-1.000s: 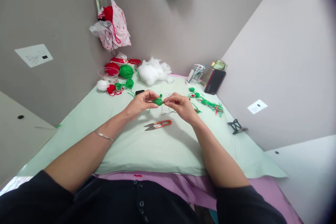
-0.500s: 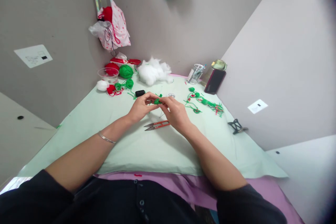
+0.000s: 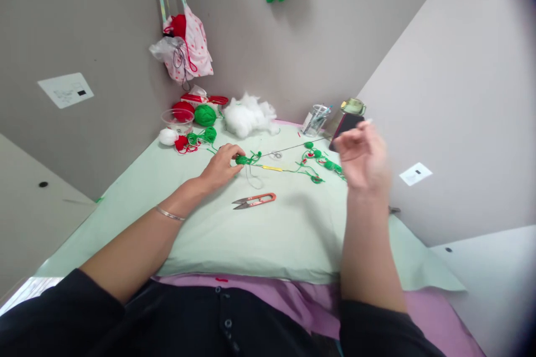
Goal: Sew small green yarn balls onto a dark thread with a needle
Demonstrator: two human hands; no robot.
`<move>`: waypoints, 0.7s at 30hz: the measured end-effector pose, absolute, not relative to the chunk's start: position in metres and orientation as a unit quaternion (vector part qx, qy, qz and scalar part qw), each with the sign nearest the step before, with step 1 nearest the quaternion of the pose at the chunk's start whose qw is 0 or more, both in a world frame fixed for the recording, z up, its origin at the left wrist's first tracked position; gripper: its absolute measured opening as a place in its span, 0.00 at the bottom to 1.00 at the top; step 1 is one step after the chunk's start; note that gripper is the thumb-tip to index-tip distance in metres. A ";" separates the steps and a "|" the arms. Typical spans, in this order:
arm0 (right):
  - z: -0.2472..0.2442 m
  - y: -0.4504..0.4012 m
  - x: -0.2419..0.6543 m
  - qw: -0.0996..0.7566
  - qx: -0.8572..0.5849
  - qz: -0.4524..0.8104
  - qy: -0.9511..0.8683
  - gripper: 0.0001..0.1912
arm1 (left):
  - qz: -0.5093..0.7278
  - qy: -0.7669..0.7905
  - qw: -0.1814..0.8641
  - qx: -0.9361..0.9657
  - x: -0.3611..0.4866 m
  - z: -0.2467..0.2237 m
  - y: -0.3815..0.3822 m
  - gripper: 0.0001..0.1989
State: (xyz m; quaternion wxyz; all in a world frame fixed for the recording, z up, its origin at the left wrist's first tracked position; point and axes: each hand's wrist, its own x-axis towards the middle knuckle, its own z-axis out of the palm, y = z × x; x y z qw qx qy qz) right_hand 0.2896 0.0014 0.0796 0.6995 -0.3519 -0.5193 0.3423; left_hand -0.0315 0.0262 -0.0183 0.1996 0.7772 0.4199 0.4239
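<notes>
My left hand (image 3: 221, 167) pinches a small green crocheted piece (image 3: 242, 160) between thumb and fingers, just above the table, with green yarn ends sticking out on its right. From it a dark thread (image 3: 291, 147) runs taut up to my right hand (image 3: 363, 159), which is raised on the right and blurred. Its fingers are curled together at the thread's end; a needle there cannot be made out. To the right of the piece lies a thin yellow tool (image 3: 272, 168), perhaps a crochet hook. Orange-handled thread snips (image 3: 254, 201) rest below, pointing left.
Green crocheted pieces with yarn tails (image 3: 329, 164) lie at the right. White stuffing (image 3: 250, 116), a green yarn ball (image 3: 205, 115) and a clear tub (image 3: 177, 121) line the back. A pen cup (image 3: 316, 120) and phone (image 3: 347, 125) stand back right. A bag (image 3: 190, 47) hangs left.
My right hand has left the green piece and swung up to the right, drawing the dark thread taut. My left hand keeps the piece. The snips and yellow tool now show fully.
</notes>
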 end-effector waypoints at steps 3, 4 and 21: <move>0.079 0.010 0.352 0.841 -0.299 0.224 -0.391 0.10 | 0.412 0.438 0.169 0.781 -0.044 -0.021 0.036 0.11; 0.077 0.010 0.367 0.857 -0.292 0.195 -0.377 0.10 | 0.413 0.446 0.165 0.776 -0.047 -0.022 0.038 0.11; 0.053 -0.016 0.207 0.486 -0.411 0.065 -0.768 0.06 | 0.478 0.362 0.459 0.656 -0.022 0.001 0.012 0.17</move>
